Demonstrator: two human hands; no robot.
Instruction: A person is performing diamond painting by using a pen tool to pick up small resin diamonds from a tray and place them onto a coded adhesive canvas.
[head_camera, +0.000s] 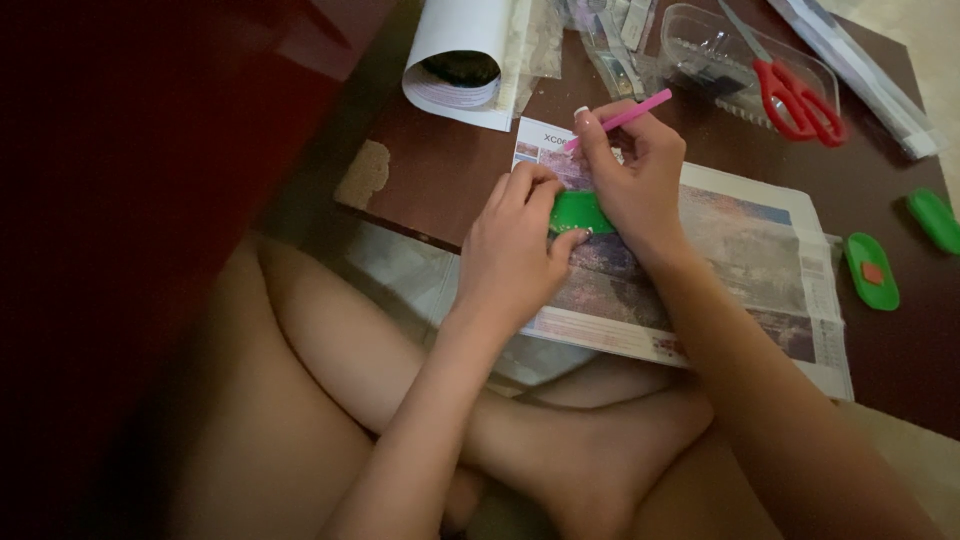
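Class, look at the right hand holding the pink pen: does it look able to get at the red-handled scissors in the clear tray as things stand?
Probably yes. The red scissors lie on top of the open clear tray, beyond the right hand, with nothing between them. But its fingers hold the pink pen, which would hamper a grasp.

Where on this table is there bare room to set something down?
Bare brown tabletop lies between the paper roll and canvas, and between the scissors and green trays. The top edge is crowded.
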